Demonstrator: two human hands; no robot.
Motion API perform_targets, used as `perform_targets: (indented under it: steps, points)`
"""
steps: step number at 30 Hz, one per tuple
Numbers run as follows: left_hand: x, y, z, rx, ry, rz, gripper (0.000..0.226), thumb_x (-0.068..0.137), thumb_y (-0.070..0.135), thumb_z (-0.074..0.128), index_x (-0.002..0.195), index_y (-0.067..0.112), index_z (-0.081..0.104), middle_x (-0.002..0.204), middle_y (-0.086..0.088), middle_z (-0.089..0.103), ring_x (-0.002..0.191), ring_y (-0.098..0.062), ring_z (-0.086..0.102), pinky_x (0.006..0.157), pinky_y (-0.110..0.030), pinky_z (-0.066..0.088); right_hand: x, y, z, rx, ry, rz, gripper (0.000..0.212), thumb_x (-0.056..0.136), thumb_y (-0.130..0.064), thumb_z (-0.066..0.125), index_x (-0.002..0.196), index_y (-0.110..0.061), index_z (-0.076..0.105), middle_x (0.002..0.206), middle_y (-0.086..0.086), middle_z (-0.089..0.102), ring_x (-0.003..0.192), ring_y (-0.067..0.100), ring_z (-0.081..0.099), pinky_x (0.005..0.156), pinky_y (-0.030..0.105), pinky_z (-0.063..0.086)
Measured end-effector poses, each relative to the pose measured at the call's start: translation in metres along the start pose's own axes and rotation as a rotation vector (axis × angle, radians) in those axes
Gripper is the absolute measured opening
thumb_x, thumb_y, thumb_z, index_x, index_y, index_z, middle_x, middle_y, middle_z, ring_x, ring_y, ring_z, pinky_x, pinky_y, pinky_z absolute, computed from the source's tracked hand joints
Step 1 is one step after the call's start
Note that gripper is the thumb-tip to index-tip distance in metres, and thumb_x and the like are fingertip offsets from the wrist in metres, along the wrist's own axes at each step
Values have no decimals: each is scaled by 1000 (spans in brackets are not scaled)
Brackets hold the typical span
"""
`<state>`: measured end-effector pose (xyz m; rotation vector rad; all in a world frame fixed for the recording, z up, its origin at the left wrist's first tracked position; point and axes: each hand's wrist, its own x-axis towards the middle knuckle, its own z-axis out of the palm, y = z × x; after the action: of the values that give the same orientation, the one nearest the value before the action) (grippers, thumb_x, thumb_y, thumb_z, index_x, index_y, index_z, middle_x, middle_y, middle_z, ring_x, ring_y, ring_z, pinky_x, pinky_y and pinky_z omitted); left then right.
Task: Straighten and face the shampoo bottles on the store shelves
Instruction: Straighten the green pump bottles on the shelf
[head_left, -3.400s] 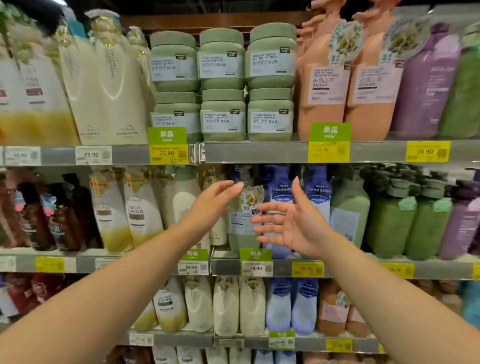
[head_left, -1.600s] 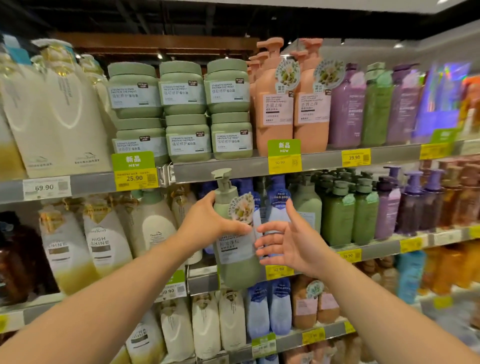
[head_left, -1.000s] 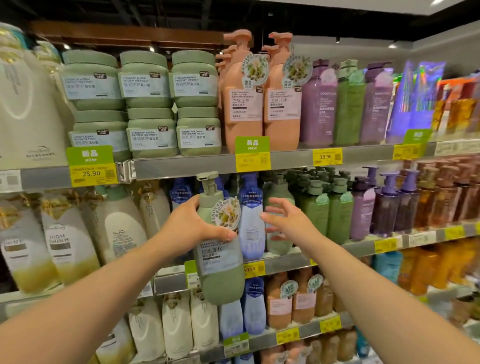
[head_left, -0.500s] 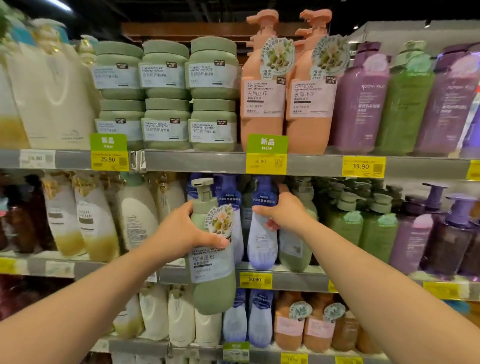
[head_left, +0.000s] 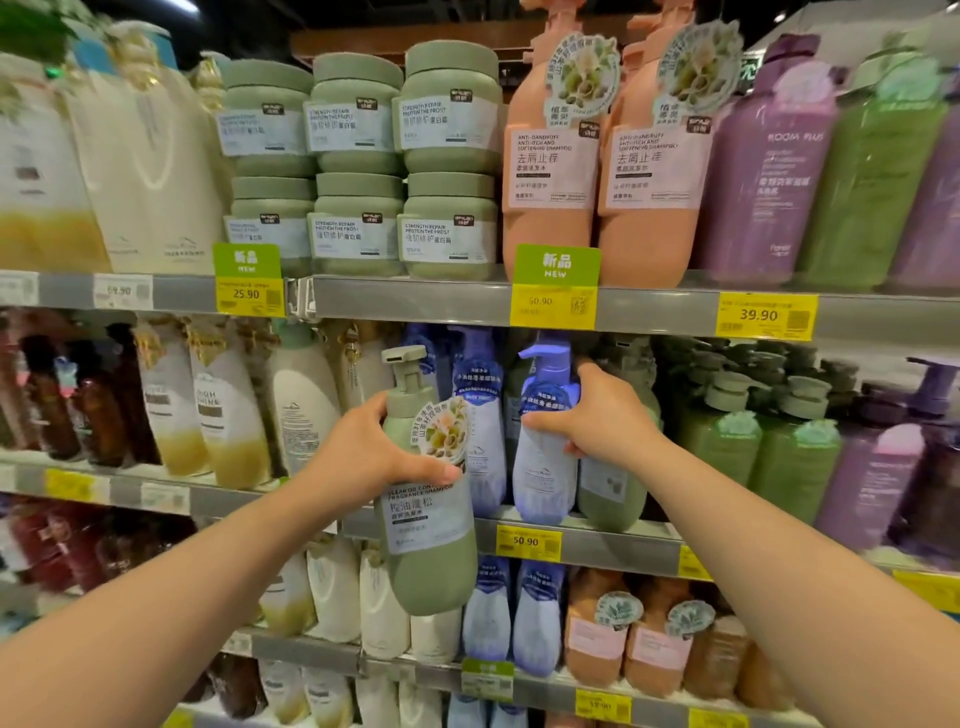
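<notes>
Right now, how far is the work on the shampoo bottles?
Done: the two orange bottles on the top shelf stand upright, labels forward. In hand: the left hand holds a green pump bottle off the middle shelf, and the right hand grips a blue bottle on it. Left: the green bottle has to go back.

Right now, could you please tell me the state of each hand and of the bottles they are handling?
Left hand: grips the green pump bottle.
Green pump bottle: held off the shelf, upright, label facing out.
Right hand: holds the blue pump bottle.
Blue pump bottle: standing on the middle shelf, label forward.
</notes>
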<state>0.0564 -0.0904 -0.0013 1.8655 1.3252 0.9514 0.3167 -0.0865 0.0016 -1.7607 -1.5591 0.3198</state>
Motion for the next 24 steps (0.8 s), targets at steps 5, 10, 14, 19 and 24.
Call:
perform_targets:
  steps: [5, 10, 14, 19, 24]
  points:
    - [1, -1, -12, -12, 1, 17, 70, 44, 32, 98, 100, 27, 57, 93, 7, 73, 80, -8, 71, 69, -29, 58, -14, -4, 4, 146, -44, -72, 55, 67, -32, 92, 109, -26, 57, 99, -6, 65, 61, 15, 61, 45, 20, 50]
    - [2, -10, -30, -24, -26, 41, 72, 43, 30, 98, 102, 27, 58, 94, 7, 74, 82, -11, 72, 76, -36, 60, -23, -15, 10, 214, 30, -78, 48, 64, -29, 94, 95, -31, 57, 92, -8, 67, 63, 14, 59, 45, 22, 49]
    - [4, -21, -47, -8, -28, 59, 72, 44, 31, 98, 103, 27, 57, 95, 9, 72, 83, -9, 70, 73, -29, 57, -28, -41, 3, 269, 109, -98, 46, 60, -32, 94, 91, -34, 60, 90, -8, 69, 77, 21, 66, 52, 35, 57]
    - [4, -38, -71, 19, -20, 81, 64, 46, 32, 97, 95, 29, 56, 89, 13, 69, 78, -3, 66, 61, -18, 49, -34, -80, 16, 388, 65, -120, 51, 59, -25, 96, 99, -28, 64, 97, -4, 71, 78, 18, 69, 49, 36, 57]
    - [6, -56, -96, 29, -38, 73, 60, 48, 31, 96, 89, 30, 53, 85, 17, 66, 69, 4, 62, 53, -11, 46, -35, -105, 50, 393, 20, -183, 54, 65, -21, 94, 110, -25, 64, 99, -1, 70, 74, 9, 63, 47, 19, 50]
